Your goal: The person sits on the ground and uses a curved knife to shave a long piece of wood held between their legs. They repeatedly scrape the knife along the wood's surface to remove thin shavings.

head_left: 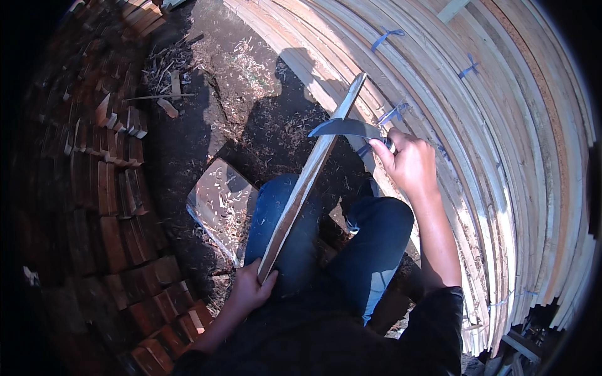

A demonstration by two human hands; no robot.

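Observation:
A long wooden strip [297, 199] slants away from me over my lap, brown on its near face and pale where the wood is bare toward its far end. Its near end is held in my left hand [252, 288], fingers wrapped round it. Closed on a knife's handle is my right hand [411, 160], to the right of the strip. The dark, curved blade of the knife [352, 128] lies across the strip near its far end, tip pointing left. My right fingers hide most of the handle.
Long bundled wooden slats [495, 156], tied with blue strips, curve along the right. Reddish-brown wood pieces [113, 241] are stacked on the left. A shavings-strewn board [221, 194] lies beside my left knee [276, 194]. More shavings litter the dark ground [251, 135].

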